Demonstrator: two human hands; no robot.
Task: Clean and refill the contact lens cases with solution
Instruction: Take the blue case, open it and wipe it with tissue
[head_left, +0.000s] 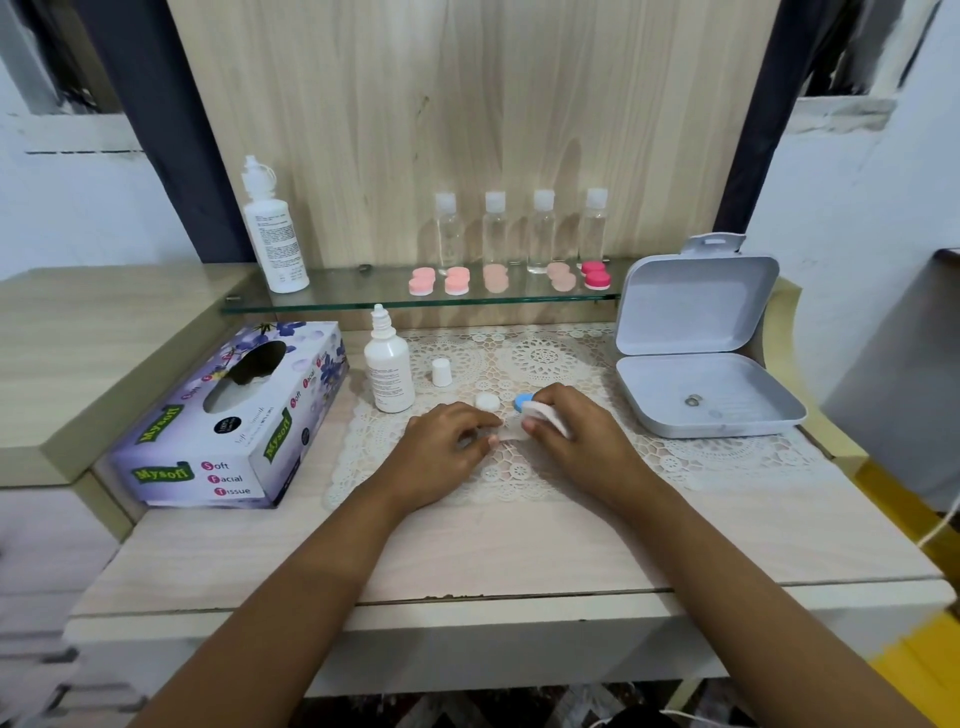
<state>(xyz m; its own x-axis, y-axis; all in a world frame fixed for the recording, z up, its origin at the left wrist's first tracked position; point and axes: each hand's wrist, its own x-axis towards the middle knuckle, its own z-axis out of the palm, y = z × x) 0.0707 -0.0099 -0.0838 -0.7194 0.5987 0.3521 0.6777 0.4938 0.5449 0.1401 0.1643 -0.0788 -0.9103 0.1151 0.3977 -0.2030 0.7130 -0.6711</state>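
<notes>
— On the lace mat (597, 457) at the front of the dressing table (467, 561), we work 1 contact lens case (511, 430): our left hand (447, 447) pins its near end to the mat with fingers curled down on it, and our right hand (576, 431) pinches a folded white tissue (543, 413) against its far end. Why hold it that way?

— We judge the left hand is there to stop the small case sliding while the right wipes a well dry. 2 loose caps, 1 white (487, 401) and 1 blue (521, 400), lie just beyond our fingers, so the case is open for cleaning.

— And refilling?

— Not yet begun, by the look of it. The small solution bottle (388, 371) stands uncapped just left of our hands, its cap (441, 372) upright beside it, within easy reach.

— What crowds us?

— A tissue box (234, 415) to the left, an open grey box (696, 358) to the right. On the glass shelf (363, 301) behind wait a tall bottle (272, 234), 4 clear bottles (496, 228) and more pink cases (457, 280), well apart from our hands. The loose caps sit nearest and could be knocked; whether the case is truly dry we cannot tell.
</notes>
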